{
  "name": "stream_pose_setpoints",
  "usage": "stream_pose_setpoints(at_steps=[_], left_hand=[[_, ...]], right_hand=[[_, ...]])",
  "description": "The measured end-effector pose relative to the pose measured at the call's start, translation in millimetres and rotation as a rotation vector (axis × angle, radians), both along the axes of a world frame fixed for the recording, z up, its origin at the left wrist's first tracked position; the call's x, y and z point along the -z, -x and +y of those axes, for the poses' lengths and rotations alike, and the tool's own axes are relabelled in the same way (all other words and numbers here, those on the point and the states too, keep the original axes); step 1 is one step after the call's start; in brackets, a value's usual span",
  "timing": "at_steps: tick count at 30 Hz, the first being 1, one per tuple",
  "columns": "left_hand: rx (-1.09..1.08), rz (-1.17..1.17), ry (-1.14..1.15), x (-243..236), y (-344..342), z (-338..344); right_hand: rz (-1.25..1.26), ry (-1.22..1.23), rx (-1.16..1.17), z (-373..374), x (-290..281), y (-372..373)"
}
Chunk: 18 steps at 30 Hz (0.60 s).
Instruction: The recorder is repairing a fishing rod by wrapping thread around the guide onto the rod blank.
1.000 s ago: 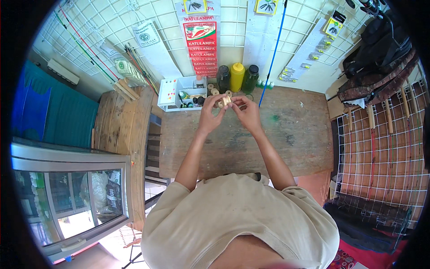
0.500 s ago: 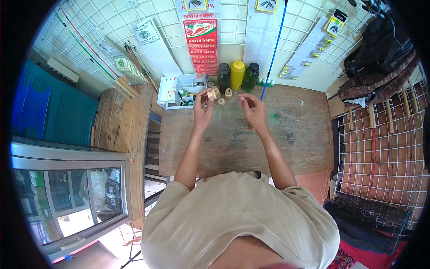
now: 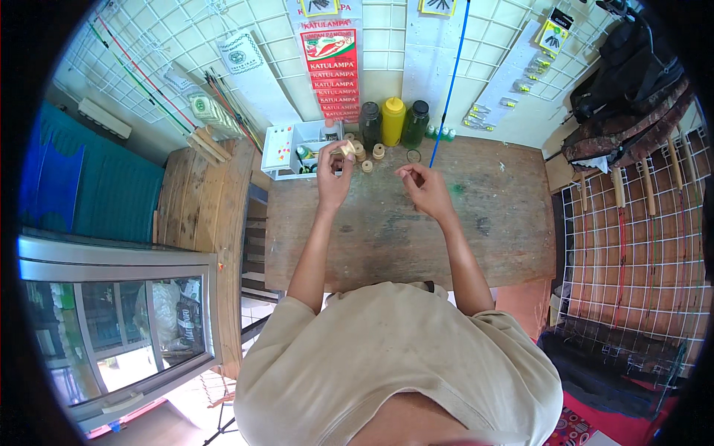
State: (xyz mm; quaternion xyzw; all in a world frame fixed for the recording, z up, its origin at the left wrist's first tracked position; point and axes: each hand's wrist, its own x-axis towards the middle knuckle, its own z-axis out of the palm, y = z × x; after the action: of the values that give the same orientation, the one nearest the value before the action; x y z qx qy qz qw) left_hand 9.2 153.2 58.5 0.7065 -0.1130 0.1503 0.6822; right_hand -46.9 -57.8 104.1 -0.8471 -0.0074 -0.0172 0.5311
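While left hand [image 3: 335, 181] pinches, spool [image 3: 347, 149] axis seemingly slanted

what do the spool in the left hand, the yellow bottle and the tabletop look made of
The spool in the left hand: probably wood, possibly plastic; pale tan, seemingly matte, too small to show grain.
The yellow bottle: likely plastic, smooth, given its even colour and nozzle top.
The tabletop: apparently wood, worn, with brown streaks and dark stains.

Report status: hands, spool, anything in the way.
Left hand: holding spool. Right hand: apart, fingers curled, contents unclear. Possible clutter: other spools on table, close by left hand.
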Motion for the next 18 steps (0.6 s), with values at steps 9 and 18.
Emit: stream_pose_setpoints(at_steps=[9,18], left_hand=[[0.137,-0.008,0.004,-15,21,-23],[0.142,-0.121,0.002,-36,53,-54]], right_hand=[[-0.177,0.184,-0.024,-6,-21,20],[-0.110,0.166,0.052,-41,4,50]])
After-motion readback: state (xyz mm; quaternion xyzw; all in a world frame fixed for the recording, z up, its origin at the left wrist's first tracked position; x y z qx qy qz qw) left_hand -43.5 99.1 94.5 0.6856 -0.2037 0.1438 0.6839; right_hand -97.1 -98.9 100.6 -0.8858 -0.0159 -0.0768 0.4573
